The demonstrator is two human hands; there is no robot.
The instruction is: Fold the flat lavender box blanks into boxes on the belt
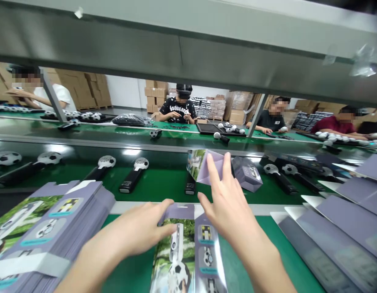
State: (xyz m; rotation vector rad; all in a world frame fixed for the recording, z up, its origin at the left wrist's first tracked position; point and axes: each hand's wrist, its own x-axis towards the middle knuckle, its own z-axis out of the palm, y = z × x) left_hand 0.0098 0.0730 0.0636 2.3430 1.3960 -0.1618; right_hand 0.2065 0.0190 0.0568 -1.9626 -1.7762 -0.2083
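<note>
A flat printed carton sleeve [188,252], purple with a green football picture, lies on the green mat in front of me. My left hand [139,230] rests on its top left corner, fingers curled down onto the card. My right hand [226,203] is over its top right, fingers stretched up and spread, reaching toward an assembled purple box [202,165] on the conveyor belt just beyond. A second assembled box [248,173] lies on the belt to the right of it.
A stack of flat cartons [51,224] sits at my left, fanned flat cartons [344,219] at my right. Black-handled football gadgets [133,173] lie along the belt [164,185]. Several seated people work across the line, with cardboard boxes behind them. A grey shelf beam [188,40] hangs overhead.
</note>
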